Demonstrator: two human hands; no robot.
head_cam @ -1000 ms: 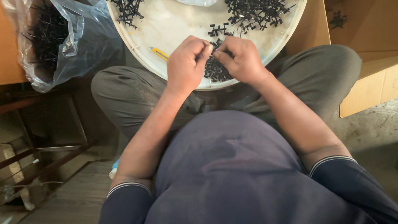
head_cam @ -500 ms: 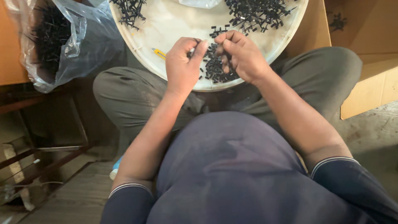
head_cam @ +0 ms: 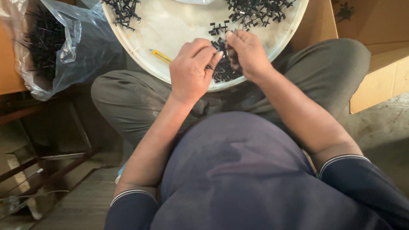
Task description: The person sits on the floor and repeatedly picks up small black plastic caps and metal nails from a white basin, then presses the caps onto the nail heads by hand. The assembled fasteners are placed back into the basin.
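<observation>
A round white tray [head_cam: 140, 59] rests on the lap of a seated person, and everything else can be placed from it. Over the tray's near rim the left hand [head_cam: 191, 70] and the right hand [head_cam: 248, 54] meet, fingertips almost touching. Both are pinched together on a small black plastic piece [head_cam: 226, 50] held between them; most of that piece is hidden by the fingers, so its exact shape cannot be told. Directly under the hands, against the near rim, lies a heap of black pieces [head_cam: 223, 72], partly covered by the left hand's knuckles.

Farther in on the tray, just beyond the fingertips, a few loose black pieces [head_cam: 217, 29] lie apart on the bare white floor. At the tray's far right a larger tangle of black parts [head_cam: 260, 10] spreads to the edge of view, and at the far left sits another cluster [head_cam: 123, 9]. A yellow pencil-like tool [head_cam: 161, 55] lies flat on the tray, left of the left hand and clear of it.

Left of the tray, off its rim, a clear plastic bag [head_cam: 64, 47] holds a dark mass of the same parts. Right of the tray stands a cardboard box [head_cam: 379, 81], beside the person's knee.
</observation>
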